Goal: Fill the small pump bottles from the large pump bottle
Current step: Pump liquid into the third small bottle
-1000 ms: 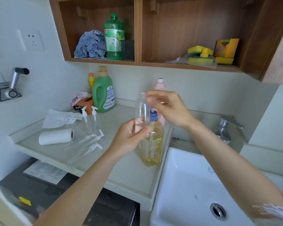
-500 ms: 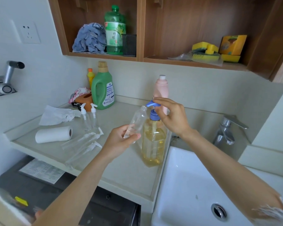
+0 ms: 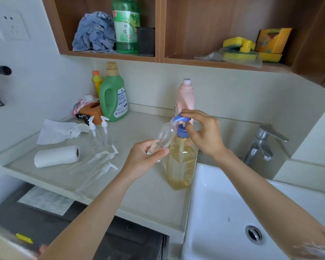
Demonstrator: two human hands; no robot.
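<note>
L hand [image 3: 145, 155] grasps a small clear plastic bottle [image 3: 162, 138] w/ no cap, thumb and fingers curled round its lower half, tilted so the open neck sits right at the blue spout. R hand [image 3: 204, 134] pinches the blue pump head [image 3: 181, 119] of the large clear bottle of yellow liquid [image 3: 180, 166], index finger on top, thumb below. Large bottle stands on the pale counter [image 3: 139, 194], just beside the white sink [image 3: 223, 212]. Other small pump bottles [image 3: 99, 134] stand and lie further left on the counter.

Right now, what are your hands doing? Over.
Left hand holds small bottle, tilted, at blue spout. Right hand on large bottle's pump head. Nothing blocking.
</note>
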